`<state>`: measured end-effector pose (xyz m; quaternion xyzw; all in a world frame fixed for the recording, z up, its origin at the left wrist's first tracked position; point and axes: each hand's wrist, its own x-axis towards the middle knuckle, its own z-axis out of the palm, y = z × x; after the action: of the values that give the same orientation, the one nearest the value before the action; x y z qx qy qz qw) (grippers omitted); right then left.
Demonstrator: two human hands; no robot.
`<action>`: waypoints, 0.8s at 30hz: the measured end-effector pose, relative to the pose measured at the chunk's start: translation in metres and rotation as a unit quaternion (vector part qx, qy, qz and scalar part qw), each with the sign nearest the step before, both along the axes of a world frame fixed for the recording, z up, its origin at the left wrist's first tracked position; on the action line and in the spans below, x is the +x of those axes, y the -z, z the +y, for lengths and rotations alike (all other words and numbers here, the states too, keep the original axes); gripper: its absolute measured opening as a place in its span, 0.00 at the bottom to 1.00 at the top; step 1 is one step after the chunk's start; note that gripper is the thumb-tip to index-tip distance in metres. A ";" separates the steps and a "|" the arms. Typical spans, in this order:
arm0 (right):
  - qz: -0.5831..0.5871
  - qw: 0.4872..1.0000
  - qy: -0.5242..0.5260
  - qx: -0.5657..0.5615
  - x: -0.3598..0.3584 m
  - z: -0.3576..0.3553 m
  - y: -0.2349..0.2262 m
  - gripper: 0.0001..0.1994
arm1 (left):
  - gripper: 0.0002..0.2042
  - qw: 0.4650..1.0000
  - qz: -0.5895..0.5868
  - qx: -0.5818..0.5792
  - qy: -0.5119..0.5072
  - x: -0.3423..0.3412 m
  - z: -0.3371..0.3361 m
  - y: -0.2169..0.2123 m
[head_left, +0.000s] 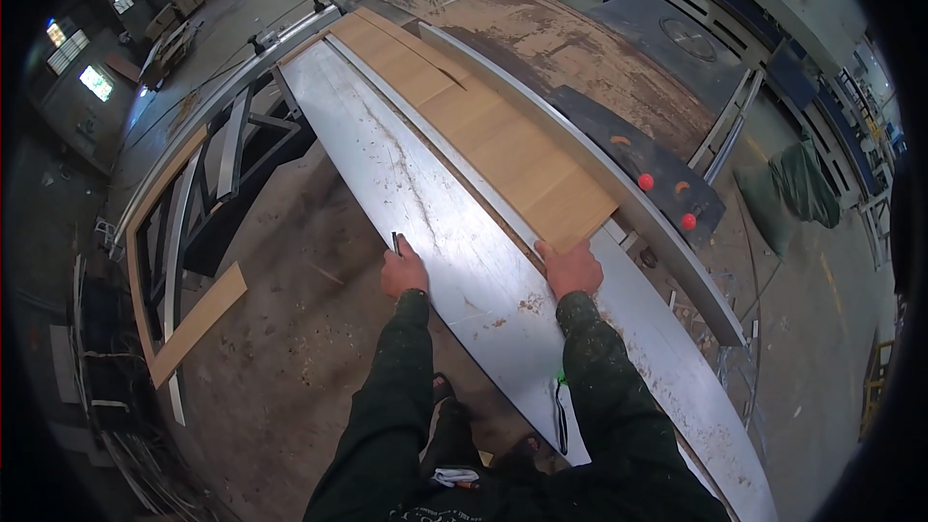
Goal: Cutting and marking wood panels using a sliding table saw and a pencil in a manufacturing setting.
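Note:
A long wood-faced board (pixel 503 155) lies along the silver sliding table (pixel 387 164) of a panel saw, beside the table's slot. My right hand (pixel 572 269) is closed on the board's near end, at its left corner. At the table's left edge, my left hand (pixel 404 268) is curled closed around a thin black stick-like piece, whose tip (pixel 395 242) pokes up past the thumb. What that piece is, I cannot tell. A long metal fence (pixel 590 159) runs along the board's right side.
Wood chips (pixel 530 304) lie on the sliding table. Two red knobs (pixel 646 181) stand on a dark plate to the right. Left is a support frame (pixel 222 159) with a narrow wood strip (pixel 200 324). Green sacks (pixel 804 184) sit on the floor at right.

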<state>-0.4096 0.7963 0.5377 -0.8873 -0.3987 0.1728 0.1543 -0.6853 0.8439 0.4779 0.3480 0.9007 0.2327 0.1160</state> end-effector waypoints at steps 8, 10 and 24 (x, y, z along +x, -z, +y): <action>-0.003 0.992 -0.119 0.032 -0.222 0.130 -0.073 0.33 | 0.32 0.995 -0.024 0.025 -0.094 -0.230 0.080 -0.089; -0.130 0.960 -0.224 0.103 -0.244 0.139 -0.063 0.24 | 0.29 0.997 -0.030 0.017 -0.068 -0.272 0.113 -0.086; -0.056 0.992 -0.107 -0.044 -0.185 0.181 -0.055 0.30 | 0.30 0.999 -0.013 -0.034 0.031 -0.203 0.183 -0.050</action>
<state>-0.5945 0.9773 0.5924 -0.8538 -0.4914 0.1553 0.0733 -0.8888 1.0273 0.5284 0.3687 0.8952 0.2027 0.1469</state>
